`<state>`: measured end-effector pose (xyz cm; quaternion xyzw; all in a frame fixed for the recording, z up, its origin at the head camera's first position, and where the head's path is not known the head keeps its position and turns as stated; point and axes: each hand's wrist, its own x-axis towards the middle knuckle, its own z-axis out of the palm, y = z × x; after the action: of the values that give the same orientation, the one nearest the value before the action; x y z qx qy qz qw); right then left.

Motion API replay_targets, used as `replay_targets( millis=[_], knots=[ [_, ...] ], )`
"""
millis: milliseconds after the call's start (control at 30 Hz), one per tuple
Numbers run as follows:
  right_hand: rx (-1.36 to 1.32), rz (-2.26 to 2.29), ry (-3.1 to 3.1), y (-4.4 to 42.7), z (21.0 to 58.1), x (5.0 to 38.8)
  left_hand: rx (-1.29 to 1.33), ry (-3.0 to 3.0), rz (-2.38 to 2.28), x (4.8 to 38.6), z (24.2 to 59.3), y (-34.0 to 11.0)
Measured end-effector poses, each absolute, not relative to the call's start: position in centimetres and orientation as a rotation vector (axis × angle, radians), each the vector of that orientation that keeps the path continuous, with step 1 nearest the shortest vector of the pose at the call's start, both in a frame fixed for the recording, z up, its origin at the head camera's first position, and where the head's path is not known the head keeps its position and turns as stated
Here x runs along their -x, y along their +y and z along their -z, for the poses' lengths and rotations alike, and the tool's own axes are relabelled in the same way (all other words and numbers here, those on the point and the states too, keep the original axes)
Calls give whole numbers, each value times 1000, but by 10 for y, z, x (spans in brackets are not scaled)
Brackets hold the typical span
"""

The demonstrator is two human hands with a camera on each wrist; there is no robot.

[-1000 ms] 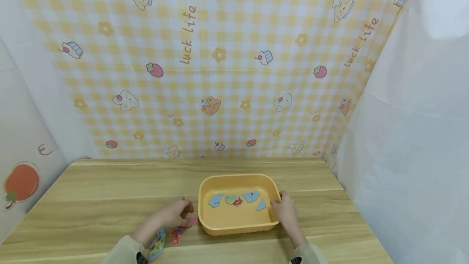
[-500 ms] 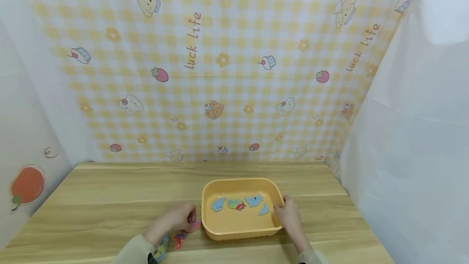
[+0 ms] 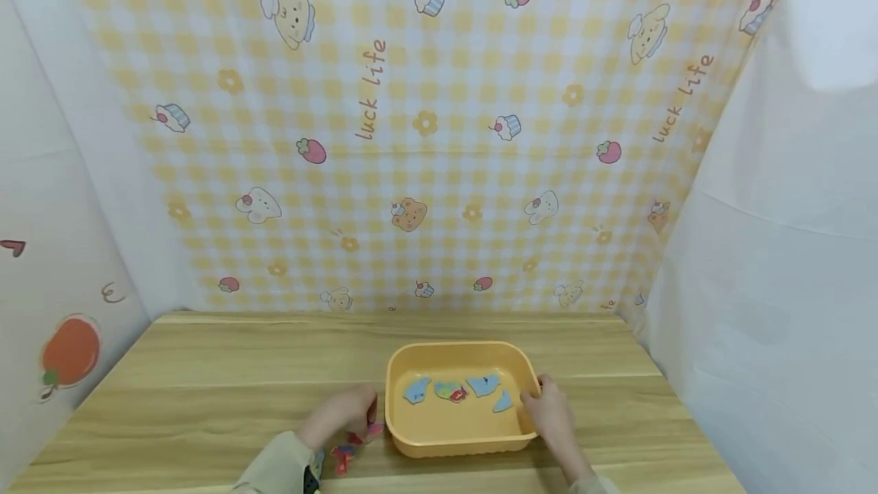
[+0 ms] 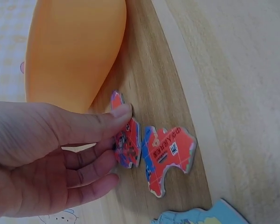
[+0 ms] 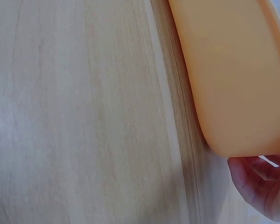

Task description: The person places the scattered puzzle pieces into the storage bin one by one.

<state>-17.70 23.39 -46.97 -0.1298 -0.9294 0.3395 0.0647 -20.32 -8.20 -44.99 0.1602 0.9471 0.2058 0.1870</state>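
Yellow, the tray point(image 3: 453, 450) sits in the head view between the left hand point(image 3: 351, 410) and the right hand point(image 3: 552, 416), which grips its right side; table point(image 3: 274, 357) extends beyond its far edge. Left wrist view: the left hand pinches a red piece point(image 4: 130, 150) beside a second piece point(image 4: 173, 150); lifting above tray height should avoid bumps. Right wrist view: a firm hold likely prevents sliding.

Soft light, glare at head view's upper right, shadow beside tray point(image 3: 458, 422), dimmer wrist views
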Motion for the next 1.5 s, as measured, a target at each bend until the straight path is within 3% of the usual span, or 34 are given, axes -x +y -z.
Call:
replay_targets(
  millis=[633, 967, 1500],
  knots=[
    [362, -1046, -2772, 226, 471, 178, -409, 2612, -836, 208, 452, -96],
    [385, -1055, -2768, 230, 474, 173, -624, 2638, -1131, 215, 466, -109],
    [368, -1042, -2785, 233, 469, 177, -361, 2690, -1231, 232, 432, -101]
  ],
)
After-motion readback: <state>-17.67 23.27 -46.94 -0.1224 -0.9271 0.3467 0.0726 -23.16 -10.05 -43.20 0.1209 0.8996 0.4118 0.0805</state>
